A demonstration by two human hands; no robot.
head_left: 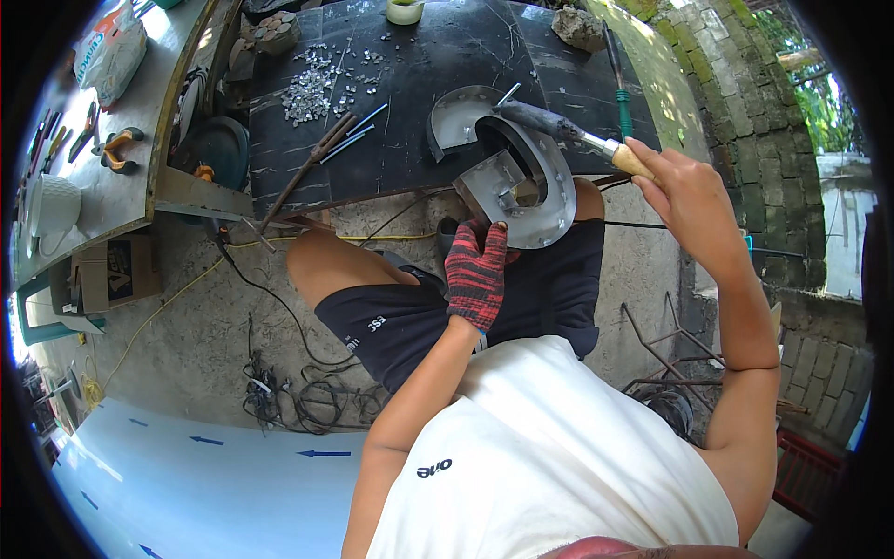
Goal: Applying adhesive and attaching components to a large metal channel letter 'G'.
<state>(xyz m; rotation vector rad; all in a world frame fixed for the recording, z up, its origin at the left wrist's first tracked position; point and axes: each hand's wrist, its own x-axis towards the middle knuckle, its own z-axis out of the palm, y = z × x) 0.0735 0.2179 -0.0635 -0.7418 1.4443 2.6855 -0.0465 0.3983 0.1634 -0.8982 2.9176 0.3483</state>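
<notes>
My left hand [477, 276], in a red and black knit glove, grips the near edge of a curved grey sheet-metal channel letter [548, 191]. The letter has raised side walls and extends from above my lap onto the black table. My bare right hand [684, 191] is closed round the wooden handle of a soldering iron [545, 121]. Its dark barrel points left over the letter, and its thin silver bent tip is close to the upper curve; whether they touch I cannot tell. Small shiny bits lie inside the letter's lower part.
On the black marble-patterned table [410, 65] lie many small silver pieces [321, 84], thin rods [354, 133], a rusty bar [312, 168], a pale round tub [404, 11], a stone [578, 29] and a green-handled tool [623, 112]. Cables [307, 396] tangle on the floor; a workbench [149, 112] stands left.
</notes>
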